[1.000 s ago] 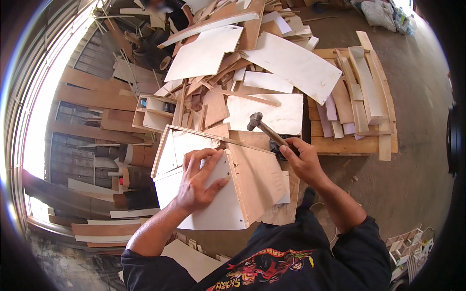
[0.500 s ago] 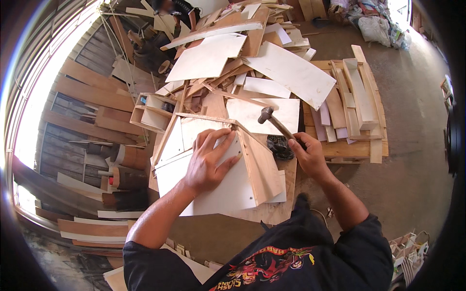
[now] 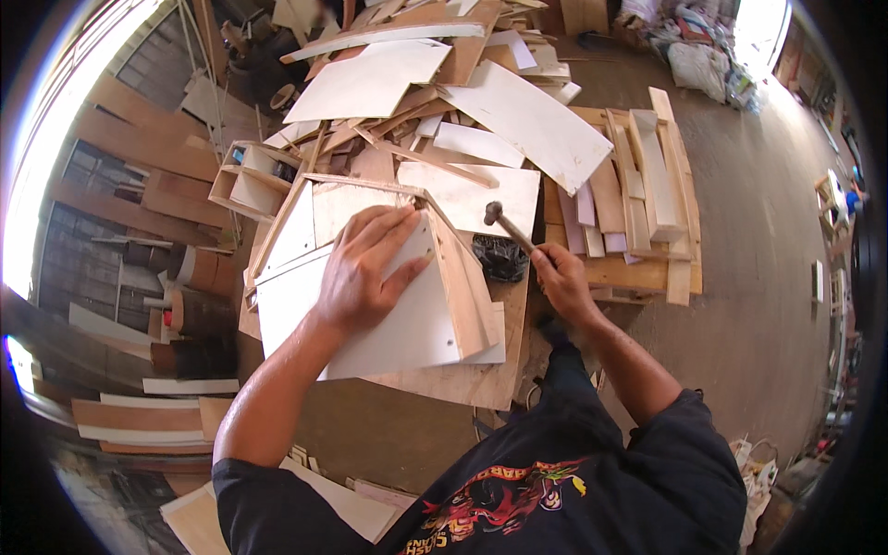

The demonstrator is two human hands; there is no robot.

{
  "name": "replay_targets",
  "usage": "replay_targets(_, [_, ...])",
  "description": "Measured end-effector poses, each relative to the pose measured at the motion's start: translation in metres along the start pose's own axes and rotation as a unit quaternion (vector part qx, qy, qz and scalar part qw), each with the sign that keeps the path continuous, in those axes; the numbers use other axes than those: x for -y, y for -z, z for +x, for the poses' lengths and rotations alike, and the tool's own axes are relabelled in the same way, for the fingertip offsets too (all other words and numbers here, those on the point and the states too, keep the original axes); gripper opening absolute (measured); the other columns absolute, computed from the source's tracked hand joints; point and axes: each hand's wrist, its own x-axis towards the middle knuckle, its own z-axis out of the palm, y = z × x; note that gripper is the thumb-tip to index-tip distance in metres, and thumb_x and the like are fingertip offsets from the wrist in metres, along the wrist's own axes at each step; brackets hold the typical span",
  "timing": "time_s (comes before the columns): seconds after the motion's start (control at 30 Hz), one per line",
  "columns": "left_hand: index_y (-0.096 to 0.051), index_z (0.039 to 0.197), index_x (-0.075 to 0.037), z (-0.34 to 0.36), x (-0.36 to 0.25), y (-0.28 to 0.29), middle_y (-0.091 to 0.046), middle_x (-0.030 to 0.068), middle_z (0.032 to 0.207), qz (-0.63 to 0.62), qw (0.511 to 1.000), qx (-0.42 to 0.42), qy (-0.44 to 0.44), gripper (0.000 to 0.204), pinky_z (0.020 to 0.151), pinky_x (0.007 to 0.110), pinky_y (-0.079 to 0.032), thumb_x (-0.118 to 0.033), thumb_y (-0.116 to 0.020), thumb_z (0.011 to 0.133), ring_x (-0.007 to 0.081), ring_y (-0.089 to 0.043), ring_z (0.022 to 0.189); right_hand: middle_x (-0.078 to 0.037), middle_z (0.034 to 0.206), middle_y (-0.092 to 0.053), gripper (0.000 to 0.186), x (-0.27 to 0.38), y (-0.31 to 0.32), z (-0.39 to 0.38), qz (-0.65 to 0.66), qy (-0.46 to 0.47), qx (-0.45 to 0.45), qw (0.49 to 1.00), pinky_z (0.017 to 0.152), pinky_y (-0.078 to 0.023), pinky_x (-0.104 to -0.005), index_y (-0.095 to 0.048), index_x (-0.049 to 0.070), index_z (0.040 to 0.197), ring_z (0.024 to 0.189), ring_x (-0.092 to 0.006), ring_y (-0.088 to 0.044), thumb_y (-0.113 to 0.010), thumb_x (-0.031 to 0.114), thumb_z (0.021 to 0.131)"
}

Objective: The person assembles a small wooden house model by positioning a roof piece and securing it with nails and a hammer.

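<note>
On our table (image 3: 444,387), by its near edge, the box (image 3: 370,350) sits with panels joined; what's left we cannot tell. Its white face (image 3: 407,319) looks up; its plywood side (image 3: 459,289) runs lengthwise toward the near right corner. Our left hand (image 3: 363,270) rests on that face, thumb apart; our right hand (image 3: 561,279) clamps the hammer (image 3: 514,233), head pointing away. Dark dots (image 3: 450,342), perhaps fasteners, edge the face.

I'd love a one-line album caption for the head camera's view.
Left hand resting on a white panel, right hand gripping a hammer, cut boards heaped beyond.
</note>
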Motion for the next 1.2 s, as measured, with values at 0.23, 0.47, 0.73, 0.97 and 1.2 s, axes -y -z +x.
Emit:
replay_targets(0.23, [-0.072,0.121,0.005,-0.018,-0.016,0.013,-0.068,0.0189,0.123,0.098,0.991,-0.029,0.090,0.061,0.101,0.049,-0.052,-0.041,-0.086,0.084,0.0384,-0.064,0.115,-0.020,0.091,-0.073,0.032,-0.039,-0.033,0.079,-0.098,0.032,0.057,0.993,0.078,-0.054,-0.0445,-0.068,0.003,0.117,0.087,-0.0355,-0.073,-0.069,0.031,0.101])
replay_targets(0.47, [-0.068,0.128,0.008,-0.014,-0.063,0.007,-0.063,0.0255,0.139,0.124,0.957,0.015,0.260,0.066,0.113,0.054,-0.045,-0.047,-0.077,0.091,0.0453,-0.058,0.132,-0.021,0.108,-0.070,0.025,-0.121,-0.055,0.162,-0.257,0.105,0.133,0.951,0.087,-0.052,-0.0531,-0.060,0.007,0.119,0.103,-0.0430,-0.067,-0.067,0.020,0.098])
replay_targets(0.73, [-0.055,0.147,0.004,0.014,-0.113,0.009,-0.049,0.0270,0.157,0.060,0.908,0.053,0.412,0.087,0.119,0.056,-0.038,-0.050,-0.083,0.085,0.0450,-0.045,0.148,-0.020,0.115,-0.065,0.028,-0.170,-0.075,0.216,-0.345,0.162,0.201,0.902,0.092,-0.051,-0.0537,-0.057,0.005,0.123,0.108,-0.0431,-0.063,-0.065,0.015,0.098])
replay_targets(0.97, [-0.054,0.148,0.003,0.033,-0.114,0.001,-0.048,0.0235,0.159,0.063,0.903,0.038,0.422,0.084,0.121,0.051,-0.038,-0.041,-0.086,0.084,0.0432,-0.043,0.150,-0.016,0.112,-0.060,0.026,-0.202,-0.083,0.241,-0.379,0.217,0.181,0.881,0.092,-0.051,-0.0502,-0.059,0.006,0.119,0.107,-0.0389,-0.059,-0.070,0.013,0.096])
replay_targets(1.2, [-0.053,0.149,0.003,0.033,-0.119,-0.005,-0.048,0.0214,0.159,0.072,0.901,0.052,0.425,0.081,0.123,0.049,-0.037,-0.036,-0.084,0.085,0.0425,-0.041,0.151,-0.014,0.111,-0.060,0.028,-0.192,-0.080,0.242,-0.436,0.209,0.197,0.853,0.093,-0.051,-0.0482,-0.060,0.008,0.117,0.109,-0.0365,-0.059,-0.072,0.018,0.094])
